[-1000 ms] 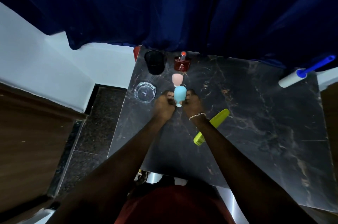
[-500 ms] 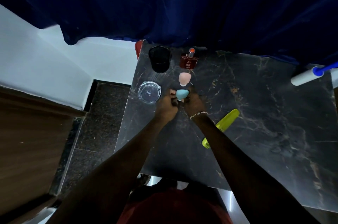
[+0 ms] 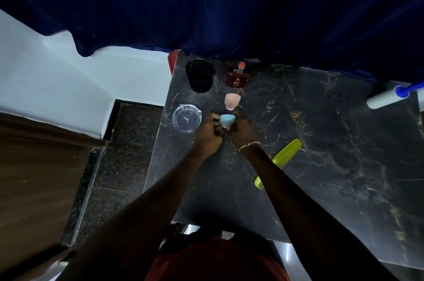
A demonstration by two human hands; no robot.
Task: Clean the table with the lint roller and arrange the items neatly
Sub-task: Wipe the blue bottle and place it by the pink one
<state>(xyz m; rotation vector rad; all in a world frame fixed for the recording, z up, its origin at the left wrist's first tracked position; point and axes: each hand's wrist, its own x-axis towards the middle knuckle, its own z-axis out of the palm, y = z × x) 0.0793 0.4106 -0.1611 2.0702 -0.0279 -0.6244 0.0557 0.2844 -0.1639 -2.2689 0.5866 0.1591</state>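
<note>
Arranging step: left hand (image 3: pixel 207 135) and right hand (image 3: pixel 242 130) pinch blue sponge (image 3: pixel 227 120) together on table (image 3: pixel 321 143), pink sponge (image 3: pixel 232 100) at 12 o'clock. Next: release gently. Lint roller (image 3: pixel 387 97) idle, 2 o'clock.

Dark blue curtain (image 3: pixel 229 5) hangs across top, lower edge draped over far side. White wall (image 3: pixel 57 78) at left. Brown wooden panel (image 3: pixel 34 177) lower left. Dark speckled floor (image 3: pixel 128 143) between panel and stone slab edge.
</note>
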